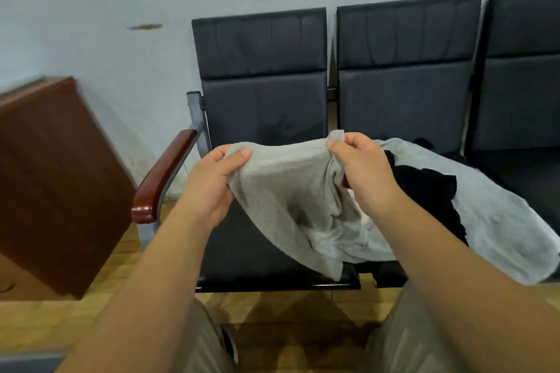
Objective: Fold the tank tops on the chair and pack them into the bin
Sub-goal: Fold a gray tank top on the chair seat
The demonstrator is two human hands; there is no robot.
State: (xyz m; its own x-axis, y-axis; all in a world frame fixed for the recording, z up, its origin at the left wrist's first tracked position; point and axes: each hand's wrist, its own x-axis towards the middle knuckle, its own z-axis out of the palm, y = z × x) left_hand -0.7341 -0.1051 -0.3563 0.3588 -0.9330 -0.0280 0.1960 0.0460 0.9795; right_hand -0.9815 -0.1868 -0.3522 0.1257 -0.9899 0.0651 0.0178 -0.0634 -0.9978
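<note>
- a brown wooden cabinet [51, 179] stands at the far left against the pale wall, blurred at its edges.
- next to it, the wooden armrest [165, 172] of the leftmost black chair [263, 100] juts toward the camera on a grey metal frame.
- the left hand [212, 182] pinches the left upper edge of a grey tank top [288, 191], thumb on top of the cloth and fingers closed beneath it.
- the grey tank top hangs between both hands above the seat, its lower part drooping down to the seat's front edge.
- the right hand [360, 169] grips the top's right upper edge, thumb and fingers clamped on a bunched fold that sticks up above the knuckles.
- behind and to the right of that hand, a black garment [424, 188] lies on a light grey garment [491, 212], spread over the second chair's seat [403, 94].
- a third chair [524, 70] stands at the far right.
- the bin is not seen from this view.
</note>
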